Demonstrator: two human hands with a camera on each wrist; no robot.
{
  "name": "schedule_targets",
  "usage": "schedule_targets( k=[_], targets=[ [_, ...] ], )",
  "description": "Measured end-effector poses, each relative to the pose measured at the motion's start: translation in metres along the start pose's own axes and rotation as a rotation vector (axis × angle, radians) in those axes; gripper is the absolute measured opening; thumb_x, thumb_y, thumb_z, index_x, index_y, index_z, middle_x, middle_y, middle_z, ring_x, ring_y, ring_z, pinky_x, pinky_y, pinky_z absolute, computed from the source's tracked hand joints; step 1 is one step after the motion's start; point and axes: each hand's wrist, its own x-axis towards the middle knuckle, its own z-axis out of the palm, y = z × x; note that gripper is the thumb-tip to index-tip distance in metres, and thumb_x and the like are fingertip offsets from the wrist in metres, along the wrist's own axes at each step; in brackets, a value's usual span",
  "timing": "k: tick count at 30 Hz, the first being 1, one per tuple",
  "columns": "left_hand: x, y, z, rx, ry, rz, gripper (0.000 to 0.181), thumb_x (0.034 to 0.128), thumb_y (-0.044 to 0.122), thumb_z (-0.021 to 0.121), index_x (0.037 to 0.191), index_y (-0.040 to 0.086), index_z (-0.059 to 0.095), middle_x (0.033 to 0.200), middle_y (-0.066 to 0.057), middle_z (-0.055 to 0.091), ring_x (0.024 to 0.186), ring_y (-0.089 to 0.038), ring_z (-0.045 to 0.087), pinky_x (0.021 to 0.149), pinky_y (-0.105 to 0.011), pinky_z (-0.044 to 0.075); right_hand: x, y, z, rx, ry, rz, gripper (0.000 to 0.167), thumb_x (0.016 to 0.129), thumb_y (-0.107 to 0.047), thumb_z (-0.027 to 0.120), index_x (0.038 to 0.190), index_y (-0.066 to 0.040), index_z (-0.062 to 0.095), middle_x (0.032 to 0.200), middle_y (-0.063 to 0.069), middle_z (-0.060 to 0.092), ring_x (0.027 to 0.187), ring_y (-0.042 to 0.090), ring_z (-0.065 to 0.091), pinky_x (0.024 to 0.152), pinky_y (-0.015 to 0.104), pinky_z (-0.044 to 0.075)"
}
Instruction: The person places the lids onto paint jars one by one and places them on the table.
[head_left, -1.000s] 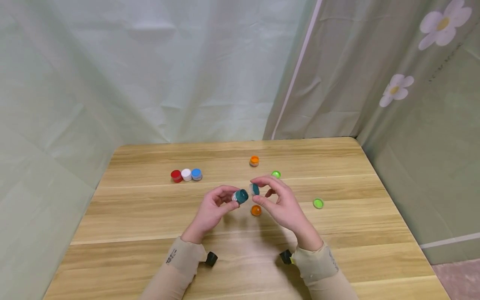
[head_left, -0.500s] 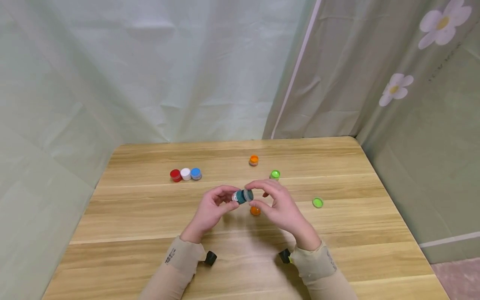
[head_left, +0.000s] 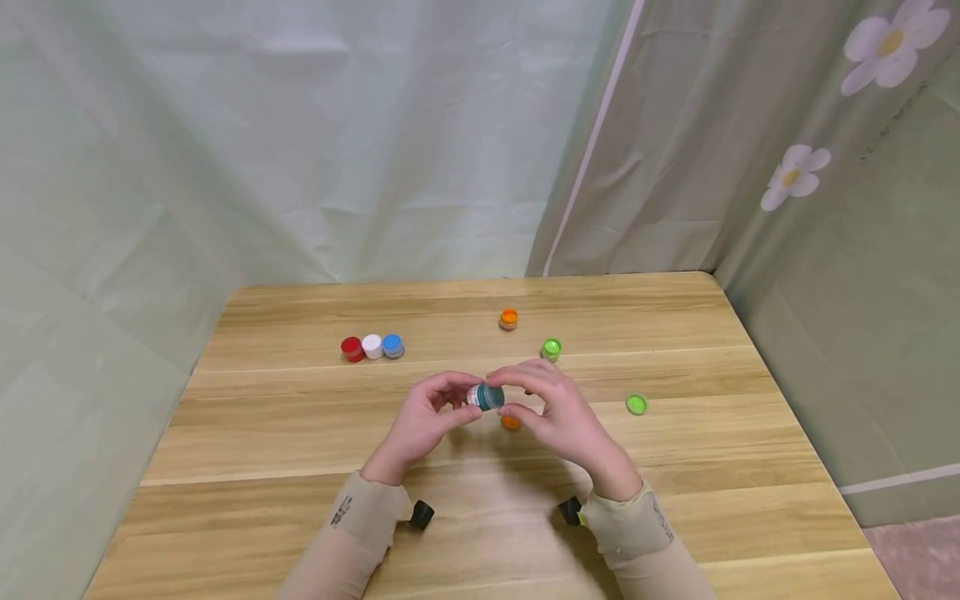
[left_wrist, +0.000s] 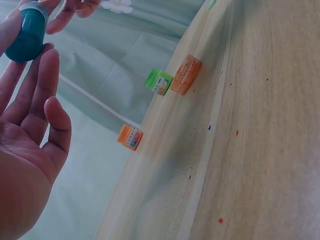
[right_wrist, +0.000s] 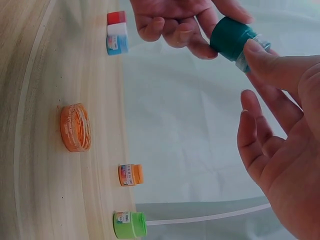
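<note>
Between my two hands, above the table, a small teal paint jar [head_left: 481, 397] is held on its side. My left hand [head_left: 420, 423] grips the jar's body with thumb and fingers. Thumb and forefinger of my right hand [head_left: 561, 414] pinch a clear, teal-smeared lid [head_left: 497, 397], which sits against the jar's mouth. In the right wrist view the lid's rim [right_wrist: 242, 62] meets the teal jar [right_wrist: 231, 38]; how firmly it is seated cannot be told. Beneath the right fingers lies an orange-stained lid [head_left: 511, 423], partly hidden in the head view.
An open orange jar [head_left: 508, 320] stands farther back, with an open green jar [head_left: 551, 350] to its right. A green-stained lid [head_left: 637, 405] lies on the right. Red [head_left: 352, 350], white [head_left: 372, 347] and blue [head_left: 393, 347] jars stand in a row at left. Curtains hang behind the table.
My right hand has moved left and brought the lid from beside the jar onto its mouth. The left hand keeps hold of the jar, almost in place.
</note>
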Motion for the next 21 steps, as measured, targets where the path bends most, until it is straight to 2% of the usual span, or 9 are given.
schedule_targets(
  k=[5,8,13,21],
  targets=[
    [-0.0003,0.0004,0.0004,0.001,-0.010,0.014,0.031,0.0955,0.004,0.080,0.126,0.006,0.074,0.113,-0.005,0.075,0.100,-0.023,0.063,0.086,-0.032,0.052,-0.0004,0.0009,-0.0003,-0.008,-0.010,-0.042,0.047,0.084,0.004,0.088,0.124,-0.018,0.078,0.128,-0.006,0.075,0.119,0.018,0.064,0.111,0.050,0.045],
    [-0.0003,0.0003,0.0005,0.000,-0.016,0.030,0.031,0.0954,0.003,0.079,0.125,0.004,0.074,0.113,-0.004,0.075,0.099,-0.022,0.064,0.086,-0.031,0.053,-0.0003,0.0010,-0.0005,-0.007,-0.016,-0.044,0.048,0.083,0.005,0.089,0.124,-0.018,0.078,0.128,-0.007,0.075,0.119,0.018,0.064,0.114,0.052,0.041],
    [-0.0002,-0.0008,0.0004,-0.005,-0.024,0.051,0.030,0.0965,0.004,0.079,0.126,0.004,0.074,0.114,-0.004,0.075,0.100,-0.022,0.064,0.086,-0.031,0.052,-0.0005,0.0019,-0.0011,-0.019,-0.018,-0.037,0.046,0.084,-0.002,0.090,0.126,-0.017,0.078,0.126,-0.008,0.076,0.118,0.017,0.063,0.109,0.047,0.045],
    [-0.0007,-0.0001,0.0003,0.004,-0.018,0.043,0.030,0.0951,0.003,0.080,0.125,0.006,0.075,0.114,-0.004,0.074,0.100,-0.022,0.063,0.085,-0.031,0.052,-0.0014,0.0022,-0.0019,-0.056,-0.020,0.016,0.041,0.087,-0.016,0.091,0.126,-0.019,0.078,0.120,-0.010,0.076,0.114,0.015,0.062,0.098,0.043,0.051]
  ],
)
